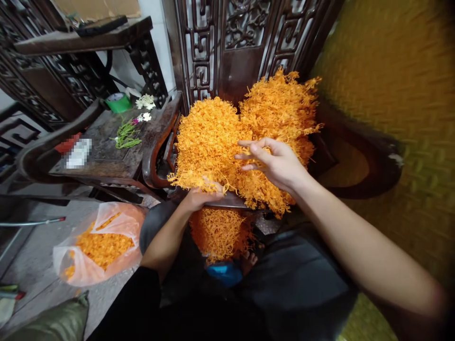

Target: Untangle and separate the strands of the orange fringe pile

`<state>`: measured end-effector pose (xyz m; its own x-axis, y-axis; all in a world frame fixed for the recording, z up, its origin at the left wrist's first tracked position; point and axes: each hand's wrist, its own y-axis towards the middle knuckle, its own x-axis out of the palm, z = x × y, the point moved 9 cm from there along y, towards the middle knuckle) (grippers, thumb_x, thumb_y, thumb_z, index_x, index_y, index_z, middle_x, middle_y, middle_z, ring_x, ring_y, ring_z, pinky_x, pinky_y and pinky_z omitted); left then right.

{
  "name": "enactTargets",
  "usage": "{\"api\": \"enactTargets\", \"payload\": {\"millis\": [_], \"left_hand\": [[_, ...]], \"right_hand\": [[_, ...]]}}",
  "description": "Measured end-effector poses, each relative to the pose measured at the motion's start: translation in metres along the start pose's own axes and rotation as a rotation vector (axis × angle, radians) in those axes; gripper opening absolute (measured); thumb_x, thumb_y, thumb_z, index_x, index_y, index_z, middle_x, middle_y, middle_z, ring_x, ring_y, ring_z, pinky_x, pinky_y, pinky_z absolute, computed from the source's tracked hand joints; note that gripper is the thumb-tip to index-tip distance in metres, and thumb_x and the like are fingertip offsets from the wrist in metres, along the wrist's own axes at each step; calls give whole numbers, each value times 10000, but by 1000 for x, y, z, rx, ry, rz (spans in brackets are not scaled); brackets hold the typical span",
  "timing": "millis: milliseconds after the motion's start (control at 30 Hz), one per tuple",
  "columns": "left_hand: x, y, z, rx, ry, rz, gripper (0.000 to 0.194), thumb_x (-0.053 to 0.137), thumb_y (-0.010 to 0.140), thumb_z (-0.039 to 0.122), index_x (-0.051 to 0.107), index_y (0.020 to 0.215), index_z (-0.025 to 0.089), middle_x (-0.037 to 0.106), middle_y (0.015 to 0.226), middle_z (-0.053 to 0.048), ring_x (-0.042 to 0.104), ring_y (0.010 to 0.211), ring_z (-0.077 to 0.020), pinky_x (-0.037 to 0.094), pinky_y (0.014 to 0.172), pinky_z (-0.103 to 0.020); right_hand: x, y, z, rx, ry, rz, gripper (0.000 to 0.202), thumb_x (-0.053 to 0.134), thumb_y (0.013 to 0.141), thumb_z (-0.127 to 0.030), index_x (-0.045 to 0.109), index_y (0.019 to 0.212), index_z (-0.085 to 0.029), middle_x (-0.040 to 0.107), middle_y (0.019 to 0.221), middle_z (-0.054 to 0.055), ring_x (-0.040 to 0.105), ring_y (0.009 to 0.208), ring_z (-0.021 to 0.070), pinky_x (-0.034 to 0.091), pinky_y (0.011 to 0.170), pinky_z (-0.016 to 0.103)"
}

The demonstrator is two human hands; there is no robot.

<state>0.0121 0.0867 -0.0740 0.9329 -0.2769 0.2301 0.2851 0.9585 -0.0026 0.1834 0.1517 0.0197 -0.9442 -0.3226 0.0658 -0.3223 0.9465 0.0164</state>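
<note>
Two heaps of orange strands fill the seat of the chair (231, 202): left heap (209, 128) toward its left edge, right heap (284, 109) toward its right edge, the latter reaching over the front edge. Left hand (202, 196) is at the front edge, left of the middle, with a bunch (190, 180) lying across its fingers. Left grip: fingers curled round the bunch, apparently loosely. Right hand (272, 161) is above the front of the right heap, fingers spread; right grip looks released, though a fine strand between the fingertips would be hard to see.

Risks, as judged: the bunch could slide off the front edge, since its hold looks slack and one end overhangs the fingers. Its strands lie against the left heap, so a quick lift could snag and drag others along. A low sweep of the right wrist could knock strands off the right heap's front onto the lower heap (220, 232), below the seat's front edge.

Direction: the bunch's long axis runs roughly along the front edge, left to right. Frayed end points at the seat's front-left corner; other end, by the thumb, partly hidden.
</note>
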Motion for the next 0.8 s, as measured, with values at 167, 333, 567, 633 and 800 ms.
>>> {"api": "enactTargets", "payload": {"millis": [167, 333, 567, 633, 800], "left_hand": [[4, -6, 12, 78, 157, -51, 400, 843, 698, 512, 661, 650, 158, 598, 630, 4, 528, 626, -131, 431, 640, -277], [12, -7, 27, 129, 288, -141, 452, 768, 768, 557, 619, 603, 164, 574, 607, -11, 522, 624, -142, 441, 642, -290], [15, -2, 19, 25, 260, -173, 409, 745, 821, 538, 679, 721, 147, 567, 615, -2, 488, 577, -112, 397, 578, -263], [15, 1, 10, -84, 109, -140, 398, 767, 814, 520, 659, 755, 142, 481, 538, 42, 383, 470, -69, 301, 471, -234], [7, 13, 3, -187, -68, 34, 435, 764, 820, 536, 608, 753, 135, 592, 571, -1, 503, 397, -80, 310, 350, -206]], "right_hand": [[20, -14, 1, 54, 155, -105, 379, 872, 737, -369, 587, 916, -195, 714, 961, 66, 694, 801, 161, 569, 645, 298], [26, -19, -1, 4, -48, -190, 365, 777, 844, -477, 766, 1045, -172, 554, 592, -30, 441, 483, 78, 325, 433, 239], [59, -35, -7, -201, -672, -467, 342, 718, 897, -425, 792, 1153, -211, 792, 1007, 50, 722, 880, 195, 508, 783, 299], [60, -34, -3, -217, -805, -472, 290, 681, 926, -426, 800, 1062, -198, 793, 969, 51, 718, 847, 190, 485, 764, 290], [42, -23, 9, -118, -938, -376, 273, 627, 950, -399, 775, 869, -184, 770, 854, 32, 662, 720, 154, 427, 698, 278]]}}
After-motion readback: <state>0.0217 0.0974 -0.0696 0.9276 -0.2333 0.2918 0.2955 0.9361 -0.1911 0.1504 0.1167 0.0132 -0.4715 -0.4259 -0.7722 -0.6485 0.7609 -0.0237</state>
